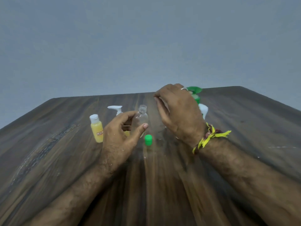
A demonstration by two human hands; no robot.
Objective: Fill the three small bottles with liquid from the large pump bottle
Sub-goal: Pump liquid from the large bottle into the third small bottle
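L hand (pixel 120 137) fingers hold clear small bottle (pixel 140 119), no cap. R hand (pixel 177 111) fingers curled; can't tell if holding anything.

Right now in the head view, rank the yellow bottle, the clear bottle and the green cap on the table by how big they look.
1. and 2. Yellow bottle and clear bottle look about alike; the left hand hides part of the clear one, so I won't rank them.
3. Green cap, clearly smallest.
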